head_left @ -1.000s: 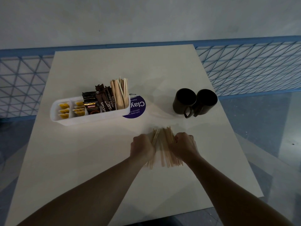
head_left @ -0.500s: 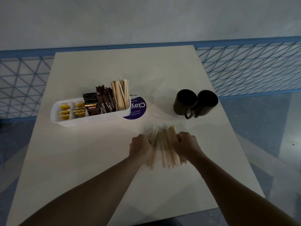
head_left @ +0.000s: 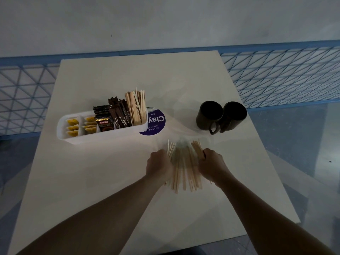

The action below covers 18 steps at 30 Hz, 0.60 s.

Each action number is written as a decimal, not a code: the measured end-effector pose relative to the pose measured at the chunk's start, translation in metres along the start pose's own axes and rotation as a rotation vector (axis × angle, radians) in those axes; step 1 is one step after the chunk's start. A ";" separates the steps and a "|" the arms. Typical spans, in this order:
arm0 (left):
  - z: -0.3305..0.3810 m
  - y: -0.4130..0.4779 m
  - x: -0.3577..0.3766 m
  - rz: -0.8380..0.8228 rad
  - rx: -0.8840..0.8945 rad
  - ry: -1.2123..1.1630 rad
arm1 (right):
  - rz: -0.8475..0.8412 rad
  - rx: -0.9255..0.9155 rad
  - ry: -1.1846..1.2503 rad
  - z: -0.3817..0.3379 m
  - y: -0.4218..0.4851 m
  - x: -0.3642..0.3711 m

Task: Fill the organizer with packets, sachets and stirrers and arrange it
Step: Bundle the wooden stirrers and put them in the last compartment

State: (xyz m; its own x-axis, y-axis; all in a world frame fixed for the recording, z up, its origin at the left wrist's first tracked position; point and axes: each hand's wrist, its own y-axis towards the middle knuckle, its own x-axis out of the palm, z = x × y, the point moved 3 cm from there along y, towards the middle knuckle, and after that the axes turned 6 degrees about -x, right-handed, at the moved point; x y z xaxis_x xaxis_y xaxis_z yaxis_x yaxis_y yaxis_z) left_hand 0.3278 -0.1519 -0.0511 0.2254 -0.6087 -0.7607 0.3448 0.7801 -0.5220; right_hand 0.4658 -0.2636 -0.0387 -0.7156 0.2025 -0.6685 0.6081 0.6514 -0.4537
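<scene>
In the lower middle of the frame, the loose wooden stirrers point(head_left: 184, 168), thin and pale, lie in a fan on the cream table point(head_left: 110, 190). The left hand point(head_left: 159, 167) and the right hand point(head_left: 211, 163) stand at the two sides of the fan, I think to push the sticks together into one bundle. The right hand's fingers curl round the outer sticks. The left hand is also curled against its edge, but its fingers are hidden, so I cannot tell if it grips or only pushes.

The long white plastic organizer point(head_left: 103, 137) stands at the middle left. It already holds yellow packets point(head_left: 72, 127), dark brown coffee sachets point(head_left: 119, 116) and upright stirrers point(head_left: 137, 107) at its right end, probably where this bundle will go. A round purple sticker point(head_left: 156, 122) lies just beside it, and two dark mugs point(head_left: 220, 116) stand touching at the middle right.
</scene>
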 end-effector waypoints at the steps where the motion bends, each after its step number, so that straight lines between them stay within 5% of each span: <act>1: 0.001 0.001 -0.001 -0.007 -0.003 -0.002 | 0.003 0.002 0.001 0.001 0.000 0.001; 18: 0.009 -0.004 -0.006 -0.057 -0.103 -0.049 | -0.014 -0.002 0.005 -0.002 0.003 -0.001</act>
State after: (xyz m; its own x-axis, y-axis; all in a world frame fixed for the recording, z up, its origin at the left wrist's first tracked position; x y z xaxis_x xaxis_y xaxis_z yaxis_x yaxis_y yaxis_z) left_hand 0.3336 -0.1525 -0.0412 0.2533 -0.6565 -0.7105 0.2633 0.7535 -0.6024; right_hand 0.4681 -0.2603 -0.0380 -0.7259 0.1970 -0.6590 0.5973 0.6556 -0.4620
